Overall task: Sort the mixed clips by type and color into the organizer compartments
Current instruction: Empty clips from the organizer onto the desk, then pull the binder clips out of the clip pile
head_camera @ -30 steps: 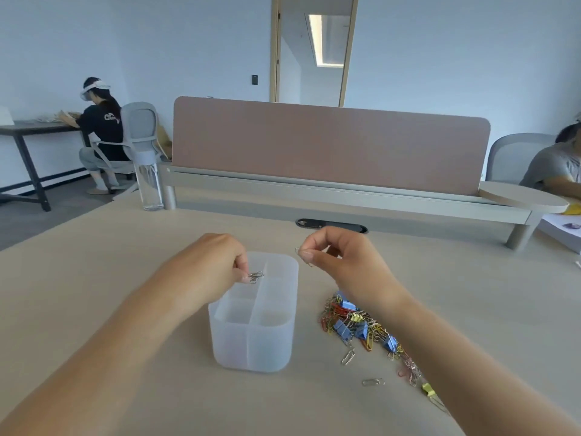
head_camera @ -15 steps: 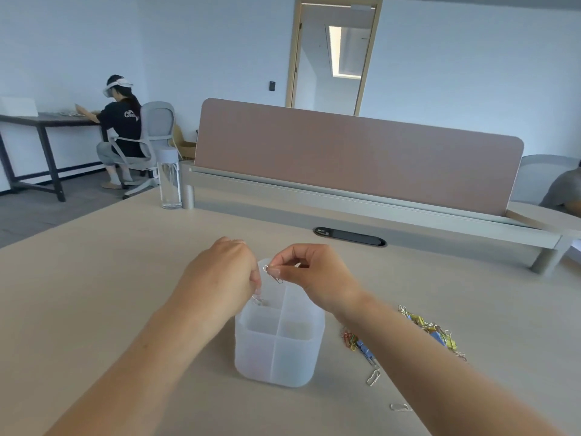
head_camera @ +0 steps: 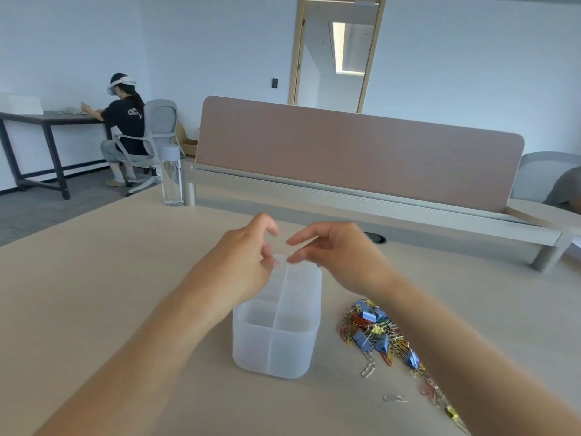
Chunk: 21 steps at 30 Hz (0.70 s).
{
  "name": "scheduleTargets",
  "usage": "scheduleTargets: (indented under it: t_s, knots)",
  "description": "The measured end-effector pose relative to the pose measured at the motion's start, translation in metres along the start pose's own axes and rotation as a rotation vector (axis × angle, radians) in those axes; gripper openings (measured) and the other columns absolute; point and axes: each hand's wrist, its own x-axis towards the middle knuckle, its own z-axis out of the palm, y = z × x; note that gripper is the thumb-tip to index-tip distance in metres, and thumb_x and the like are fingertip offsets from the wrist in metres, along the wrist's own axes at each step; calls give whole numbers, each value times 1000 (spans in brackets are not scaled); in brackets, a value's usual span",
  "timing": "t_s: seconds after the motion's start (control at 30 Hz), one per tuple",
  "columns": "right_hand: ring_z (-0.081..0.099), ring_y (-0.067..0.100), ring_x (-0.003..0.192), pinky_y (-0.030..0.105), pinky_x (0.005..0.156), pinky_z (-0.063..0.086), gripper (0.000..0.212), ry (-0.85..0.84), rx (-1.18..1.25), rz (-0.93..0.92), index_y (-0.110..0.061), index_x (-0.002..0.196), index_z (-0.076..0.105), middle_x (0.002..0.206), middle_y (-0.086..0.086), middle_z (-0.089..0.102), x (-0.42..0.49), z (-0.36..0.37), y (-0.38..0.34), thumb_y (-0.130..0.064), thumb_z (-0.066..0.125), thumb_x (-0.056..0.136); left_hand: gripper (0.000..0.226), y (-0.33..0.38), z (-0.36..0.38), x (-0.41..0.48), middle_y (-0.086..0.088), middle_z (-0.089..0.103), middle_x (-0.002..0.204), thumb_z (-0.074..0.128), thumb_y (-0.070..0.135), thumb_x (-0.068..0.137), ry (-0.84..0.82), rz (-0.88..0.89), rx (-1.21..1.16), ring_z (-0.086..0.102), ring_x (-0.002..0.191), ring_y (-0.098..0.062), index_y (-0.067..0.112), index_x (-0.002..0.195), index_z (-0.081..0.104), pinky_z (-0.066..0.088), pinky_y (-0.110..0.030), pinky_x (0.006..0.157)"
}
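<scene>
A translucent white organizer [head_camera: 276, 350] with several compartments stands on the table in front of me. My left hand [head_camera: 242, 262] and my right hand [head_camera: 339, 256] hover side by side over its far end, fingertips nearly touching. Both have their fingers spread, and I see no clip in either. A mixed pile of clips [head_camera: 374, 335] lies just right of the organizer: blue binder clips among red, yellow and silver paper clips. My right forearm covers part of the pile. Two silver paper clips [head_camera: 367, 369] lie loose near its front edge.
A clear water bottle [head_camera: 172, 176] stands at the far left of the table by the pink divider screen [head_camera: 355, 155]. A person with a headset sits at another desk at the back left. Another person's sleeve shows at the right edge.
Both hands held silver paper clips pinched above the organizer; now the fingers have spread and no clips show. The camera has tilted, so the pile is more in view.
</scene>
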Motion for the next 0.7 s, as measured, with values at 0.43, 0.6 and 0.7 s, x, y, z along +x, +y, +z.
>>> scheduleTargets:
  t_s: [0.43, 0.6, 0.7]
  knots:
    - [56, -2, 60, 12, 62, 46, 6, 61, -86, 132, -27, 79, 74, 74, -13, 71, -97, -89, 92, -22, 74, 83, 25, 87, 121, -6, 13, 53, 105, 57, 16, 96, -179, 180, -257, 53, 83, -1, 32, 116, 55, 40, -13, 70]
    - [47, 0, 59, 13, 58, 38, 11, 118, -36, 113, -37, 85, 72, 79, -5, 66, -120, -75, 138, -28, 76, 80, 18, 71, 138, -15, 13, 43, 100, 52, 32, 98, -205, 133, -93, 48, 82, -4, 30, 116, 51, 42, -23, 74]
    - [50, 2, 71, 11, 68, 39, 19, 187, -44, 51, -40, 91, 71, 90, -9, 58, -125, -69, 146, -27, 77, 79, 25, 66, 142, -22, 10, 40, 106, 49, 40, 99, -218, 117, 21, 45, 88, -9, 27, 120, 44, 37, -24, 75]
